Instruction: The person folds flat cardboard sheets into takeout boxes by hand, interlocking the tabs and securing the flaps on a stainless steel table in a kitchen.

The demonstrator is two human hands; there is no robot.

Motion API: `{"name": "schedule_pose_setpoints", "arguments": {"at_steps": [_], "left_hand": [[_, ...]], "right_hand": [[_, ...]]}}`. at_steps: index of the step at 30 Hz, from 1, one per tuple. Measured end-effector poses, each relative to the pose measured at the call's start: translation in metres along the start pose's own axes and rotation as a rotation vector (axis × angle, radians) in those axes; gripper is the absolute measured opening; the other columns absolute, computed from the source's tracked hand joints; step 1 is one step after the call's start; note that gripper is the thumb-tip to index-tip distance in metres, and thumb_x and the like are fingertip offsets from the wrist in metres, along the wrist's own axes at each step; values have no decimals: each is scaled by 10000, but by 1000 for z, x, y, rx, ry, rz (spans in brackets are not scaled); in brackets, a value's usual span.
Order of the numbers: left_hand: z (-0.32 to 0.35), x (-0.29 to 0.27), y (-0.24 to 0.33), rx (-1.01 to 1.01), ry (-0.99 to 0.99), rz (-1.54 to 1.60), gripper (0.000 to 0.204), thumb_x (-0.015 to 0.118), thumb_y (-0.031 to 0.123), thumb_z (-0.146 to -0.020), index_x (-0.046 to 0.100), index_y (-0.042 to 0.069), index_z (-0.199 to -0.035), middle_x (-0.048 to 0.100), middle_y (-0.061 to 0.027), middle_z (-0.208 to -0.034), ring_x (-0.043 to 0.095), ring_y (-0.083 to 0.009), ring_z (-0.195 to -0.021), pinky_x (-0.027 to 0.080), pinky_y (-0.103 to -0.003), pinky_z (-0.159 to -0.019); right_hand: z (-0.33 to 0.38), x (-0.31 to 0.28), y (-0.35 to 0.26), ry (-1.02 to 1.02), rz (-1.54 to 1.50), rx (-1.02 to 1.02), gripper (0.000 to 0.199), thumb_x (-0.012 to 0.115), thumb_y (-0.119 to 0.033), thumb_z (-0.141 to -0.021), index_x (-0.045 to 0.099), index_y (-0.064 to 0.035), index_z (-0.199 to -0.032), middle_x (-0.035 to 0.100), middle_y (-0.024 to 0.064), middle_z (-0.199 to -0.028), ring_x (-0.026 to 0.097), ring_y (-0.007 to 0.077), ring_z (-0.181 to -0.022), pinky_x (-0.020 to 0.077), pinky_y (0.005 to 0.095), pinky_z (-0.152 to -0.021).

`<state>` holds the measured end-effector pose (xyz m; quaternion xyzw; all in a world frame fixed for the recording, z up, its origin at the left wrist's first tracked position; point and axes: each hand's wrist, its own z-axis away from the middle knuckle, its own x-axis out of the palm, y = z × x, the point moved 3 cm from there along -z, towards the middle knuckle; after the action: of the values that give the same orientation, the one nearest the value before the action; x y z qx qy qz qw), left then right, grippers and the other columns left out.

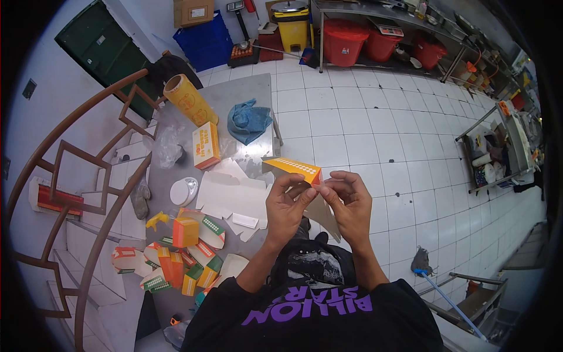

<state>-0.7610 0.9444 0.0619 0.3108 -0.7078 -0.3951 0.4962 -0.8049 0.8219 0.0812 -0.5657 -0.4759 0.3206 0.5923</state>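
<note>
A partly folded food carton (296, 169), yellow with white dots and an orange-red end, is held up in front of my chest, with grey-white flaps hanging below. My left hand (286, 205) pinches its near left edge between thumb and fingers. At the red end, my right hand (350, 205) grips a corner, the thumbs almost meeting. Left of my hands, flat white cardboard sheets (226, 196) lie on the steel table (261, 91). Closer to me, several folded cartons (173, 267) in orange, green, yellow and white are heaped together.
Further back on the table are a yellow film roll (190, 100), an orange-white box (205, 146) and a blue cloth (249, 120). A white round tub (183, 190) sits mid-table. A brown metal railing (88, 120) borders the left. Red bins (346, 44) stand under the far shelf.
</note>
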Motion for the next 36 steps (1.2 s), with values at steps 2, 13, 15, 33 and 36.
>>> {"name": "schedule_pose_setpoints", "arguments": {"at_steps": [2,13,15,33,36], "left_hand": [[-1,0,-2,42,-9,-40,270,630,-12,-833,509,0,-1074,602,-122,-1031,596,-182,-985,502,-277,-838],[6,23,-4,207,-61,-467,312,531,-88,-857,471,-16,-1155,573,-162,-1091,573,-213,-1052,528,-304,-851],[8,29,3,198,-117,-561,295,545,-91,-825,522,-4,-1107,577,-200,-1119,577,-264,-1068,517,-346,-852],[15,-6,35,257,-133,-720,319,706,115,-786,521,5,-1022,552,-218,-1171,576,-295,-1061,473,-351,-880],[12,-3,40,381,-79,-793,310,711,95,-776,542,-14,-1011,564,-246,-1147,585,-286,-1057,477,-352,-897]], "right_hand": [[-2,0,3,-21,-5,43,268,658,-92,-841,535,7,-1058,644,89,-907,624,135,-836,489,234,-714],[-2,-4,12,129,60,-196,177,633,-26,-834,611,68,-983,633,106,-883,630,168,-812,550,283,-765],[-2,-7,9,182,195,-176,168,633,-27,-833,626,65,-973,639,105,-873,633,163,-792,546,286,-766],[-15,-32,17,345,162,-154,331,649,-75,-829,542,46,-1119,601,115,-1004,581,190,-958,495,340,-843],[4,-25,-9,347,550,-426,406,682,-75,-780,527,28,-1140,585,125,-1045,543,210,-1025,433,334,-868]]}}
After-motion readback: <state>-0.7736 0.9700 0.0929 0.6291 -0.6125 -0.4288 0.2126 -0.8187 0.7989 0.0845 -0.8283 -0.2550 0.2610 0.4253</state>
